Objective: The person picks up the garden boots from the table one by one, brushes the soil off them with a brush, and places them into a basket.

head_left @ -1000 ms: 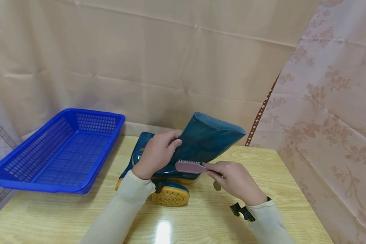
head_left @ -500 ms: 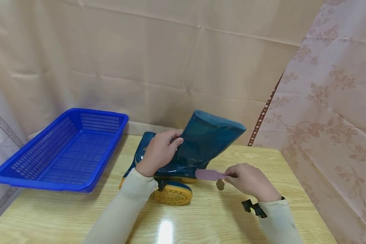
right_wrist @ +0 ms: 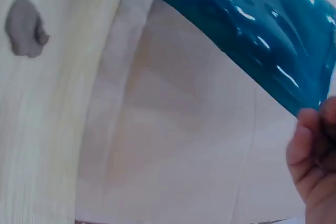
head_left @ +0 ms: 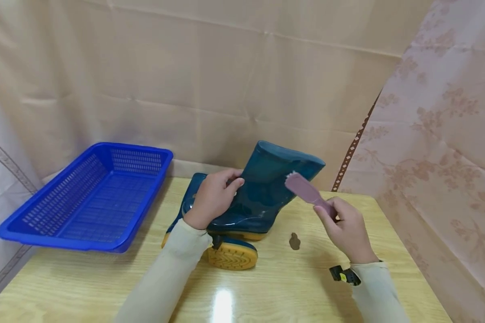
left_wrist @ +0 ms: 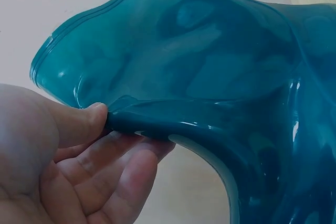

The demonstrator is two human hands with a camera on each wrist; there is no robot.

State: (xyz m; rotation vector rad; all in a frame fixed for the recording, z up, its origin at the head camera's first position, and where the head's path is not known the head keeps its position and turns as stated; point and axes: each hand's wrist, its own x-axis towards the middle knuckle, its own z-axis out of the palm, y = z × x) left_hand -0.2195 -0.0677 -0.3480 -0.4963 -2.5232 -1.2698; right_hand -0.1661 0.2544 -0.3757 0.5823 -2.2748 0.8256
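My left hand [head_left: 214, 197] pinches the front edge of a glossy dark-teal rubber boot [head_left: 262, 193], thumb on the near side and fingers behind in the left wrist view. The boot's shaft tilts up to the right, its mouth at the top. In my right hand [head_left: 345, 226] is a pink-handled bristle brush [head_left: 303, 187], its head overlapping the upper shaft. The right wrist view catches only part of that hand, beside the boot [right_wrist: 252, 30]. A second boot lies beneath and left of my left wrist, its yellow treaded sole [head_left: 232, 257] facing me.
A blue mesh plastic basket [head_left: 121, 244] stands at the table's left. On the wooden table [head_left: 275, 287], right of the boots, is a small brown smear-like blob [head_left: 294, 241]. Beige cloth [head_left: 186, 80] hangs behind, with floral cloth [head_left: 448, 134] along the right.
My right hand carried the brush down and right along the boot's lower part, then up to the shaft, turning its head upward. The brown blob is now fully visible. My left hand keeps its hold.
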